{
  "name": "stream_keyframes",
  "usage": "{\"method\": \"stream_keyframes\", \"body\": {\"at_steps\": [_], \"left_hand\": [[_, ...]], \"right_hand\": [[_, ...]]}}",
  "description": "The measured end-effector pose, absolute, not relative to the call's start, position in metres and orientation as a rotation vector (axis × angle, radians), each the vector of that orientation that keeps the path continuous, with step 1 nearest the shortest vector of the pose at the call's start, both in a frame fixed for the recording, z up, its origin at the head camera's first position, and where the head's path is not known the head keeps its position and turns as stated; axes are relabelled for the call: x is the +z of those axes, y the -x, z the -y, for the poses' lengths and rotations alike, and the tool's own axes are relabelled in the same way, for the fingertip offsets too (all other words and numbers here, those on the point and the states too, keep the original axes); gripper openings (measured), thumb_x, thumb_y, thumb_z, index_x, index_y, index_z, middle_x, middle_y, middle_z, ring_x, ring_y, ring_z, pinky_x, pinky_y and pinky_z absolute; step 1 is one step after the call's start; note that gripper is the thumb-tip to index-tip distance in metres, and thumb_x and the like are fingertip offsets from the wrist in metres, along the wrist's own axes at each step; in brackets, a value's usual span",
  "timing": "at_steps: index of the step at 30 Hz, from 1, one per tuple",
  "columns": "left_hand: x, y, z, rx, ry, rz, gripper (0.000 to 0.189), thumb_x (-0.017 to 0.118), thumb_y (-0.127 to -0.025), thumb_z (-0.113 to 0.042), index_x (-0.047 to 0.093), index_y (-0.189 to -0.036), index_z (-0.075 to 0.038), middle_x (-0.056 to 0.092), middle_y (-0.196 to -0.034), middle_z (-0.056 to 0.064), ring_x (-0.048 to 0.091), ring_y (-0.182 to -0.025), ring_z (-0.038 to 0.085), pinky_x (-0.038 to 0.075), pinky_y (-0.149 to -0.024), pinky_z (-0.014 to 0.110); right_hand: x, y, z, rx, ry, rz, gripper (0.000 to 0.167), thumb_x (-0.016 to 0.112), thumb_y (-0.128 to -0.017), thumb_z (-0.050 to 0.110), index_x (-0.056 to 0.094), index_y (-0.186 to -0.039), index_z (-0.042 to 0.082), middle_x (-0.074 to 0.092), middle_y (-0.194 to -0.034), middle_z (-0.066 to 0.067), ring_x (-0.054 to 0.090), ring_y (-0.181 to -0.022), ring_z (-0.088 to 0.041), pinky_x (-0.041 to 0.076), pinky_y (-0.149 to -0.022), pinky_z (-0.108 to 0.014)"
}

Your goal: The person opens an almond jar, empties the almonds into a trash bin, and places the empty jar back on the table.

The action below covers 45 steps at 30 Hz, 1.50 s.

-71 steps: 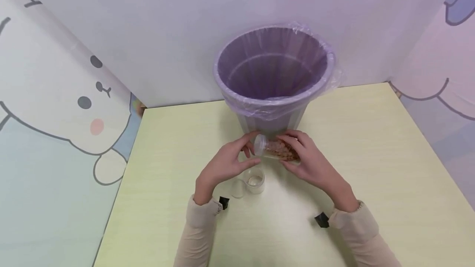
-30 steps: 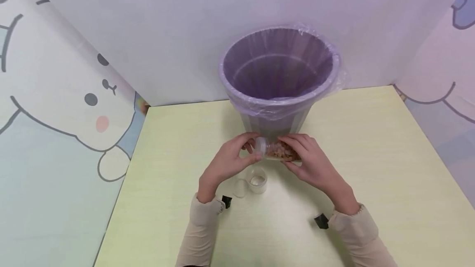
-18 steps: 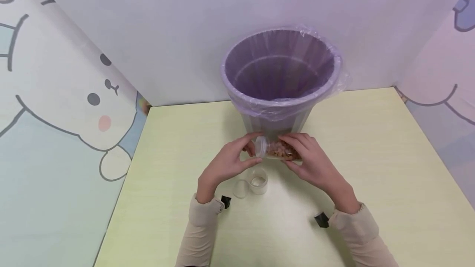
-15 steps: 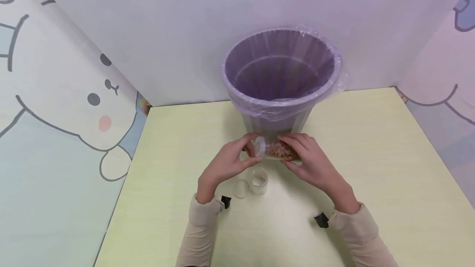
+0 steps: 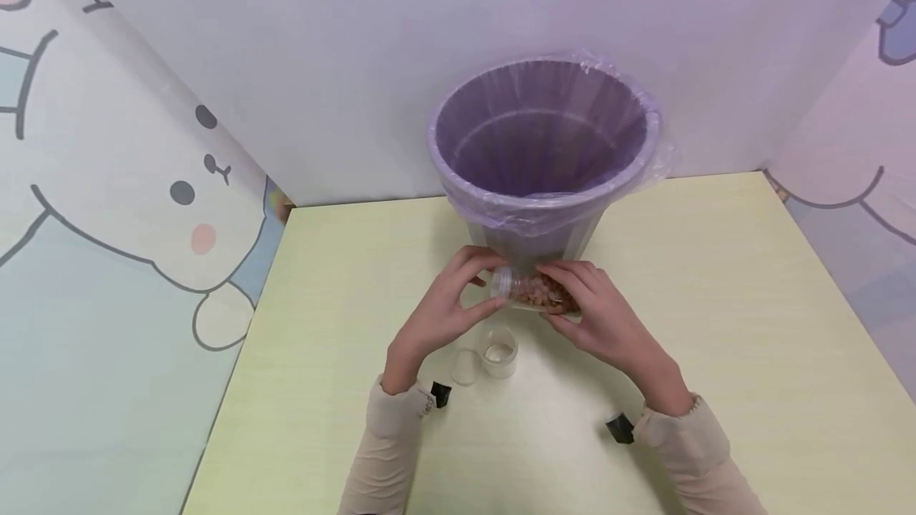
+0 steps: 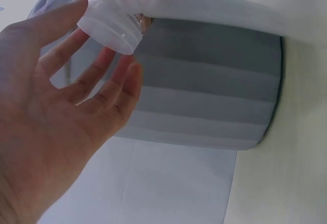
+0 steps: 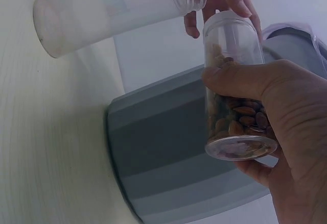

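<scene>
A clear jar with a white lid (image 7: 245,114) holds almonds and lies on its side in mid-air, just in front of the bin. My right hand (image 5: 604,312) grips its body from the right, thumb below and fingers over the top. At the other end, my left hand (image 5: 447,304) has thumb and fingers around the white lid (image 6: 110,27); the lid sits on the jar's mouth. Below the left hand an open, empty clear jar (image 5: 498,352) stands on the table, its threaded rim showing in the right wrist view. A clear round disc (image 5: 465,368) lies beside it.
A large purple bin (image 5: 525,217) lined with a thin plastic bag stands behind both hands, near the pale wall (image 5: 343,62). The light wood-look table (image 5: 336,300) spreads beneath. Small black pieces (image 5: 619,427) show near each wrist. Cartoon-printed panels (image 5: 107,221) flank the table.
My left fingers have shifted around the lid, the fingers now higher and farther over it. The right hand keeps its grip on the jar. The head view has moved slightly.
</scene>
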<state>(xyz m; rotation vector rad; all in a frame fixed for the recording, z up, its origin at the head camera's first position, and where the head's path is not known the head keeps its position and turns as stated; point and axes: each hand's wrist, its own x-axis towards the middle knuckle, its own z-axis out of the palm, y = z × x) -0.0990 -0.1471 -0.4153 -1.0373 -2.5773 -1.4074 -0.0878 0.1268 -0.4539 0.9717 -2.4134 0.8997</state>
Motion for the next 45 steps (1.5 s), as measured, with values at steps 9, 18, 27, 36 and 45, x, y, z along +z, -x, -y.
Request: {"method": "stream_keyframes", "body": {"at_steps": [9, 18, 27, 36, 45], "left_hand": [[-0.4131, 0.0975, 0.148, -1.434, 1.082, 2.608, 0.054, 0.08, -0.093, -0.015, 0.058, -0.143, -0.015, 0.054, -0.144, 0.006, 0.056, -0.127, 0.02, 0.06, -0.093, 0.035], [-0.4141, 0.0964, 0.1452, -1.433, 1.041, 2.613, 0.056, 0.082, -0.092, -0.017, 0.058, -0.143, -0.015, 0.058, -0.14, 0.004, 0.06, -0.12, 0.019, 0.06, -0.092, 0.036], [-0.4113, 0.0935, 0.1442, -1.511, 0.981, 2.61, 0.058, 0.082, -0.092, -0.017, 0.056, -0.144, -0.015, 0.062, -0.13, 0.003, 0.064, -0.115, 0.023, 0.061, -0.092, 0.03], [-0.4108, 0.0918, 0.1448, -1.563, 0.945, 2.616, 0.058, 0.082, -0.092, -0.018, 0.055, -0.143, -0.014, 0.065, -0.131, 0.004, 0.067, -0.117, 0.026, 0.062, -0.094, 0.044], [-0.4117, 0.0913, 0.1525, -1.507, 0.973, 2.588, 0.062, 0.08, -0.094, -0.016, 0.054, -0.15, -0.015, 0.063, -0.136, 0.003, 0.063, -0.118, 0.025, 0.061, -0.092, 0.045]], "right_hand": [[-0.4546, 0.0867, -0.1267, 0.904, -0.97, 2.44, 0.078, 0.095, -0.071, 0.01, 0.058, -0.14, 0.003, 0.062, -0.132, -0.014, 0.058, -0.12, -0.033, 0.051, -0.096, -0.048], [-0.4542, 0.0861, -0.1236, 0.879, -1.012, 2.398, 0.079, 0.092, -0.07, 0.002, 0.056, -0.142, 0.0, 0.054, -0.132, -0.021, 0.053, -0.12, -0.035, 0.053, -0.094, -0.045], [-0.4503, 0.0837, -0.1246, 0.855, -0.966, 2.432, 0.08, 0.093, -0.071, 0.003, 0.055, -0.142, 0.002, 0.051, -0.135, -0.021, 0.05, -0.124, -0.035, 0.054, -0.097, -0.046], [-0.4506, 0.0804, -0.126, 0.889, -0.944, 2.438, 0.08, 0.093, -0.07, 0.002, 0.055, -0.141, 0.002, 0.051, -0.136, -0.021, 0.051, -0.126, -0.034, 0.055, -0.096, -0.046], [-0.4471, 0.0784, -0.1329, 0.866, -0.966, 2.444, 0.08, 0.094, -0.072, 0.008, 0.055, -0.142, 0.002, 0.053, -0.136, -0.018, 0.053, -0.124, -0.03, 0.053, -0.097, -0.04]]}}
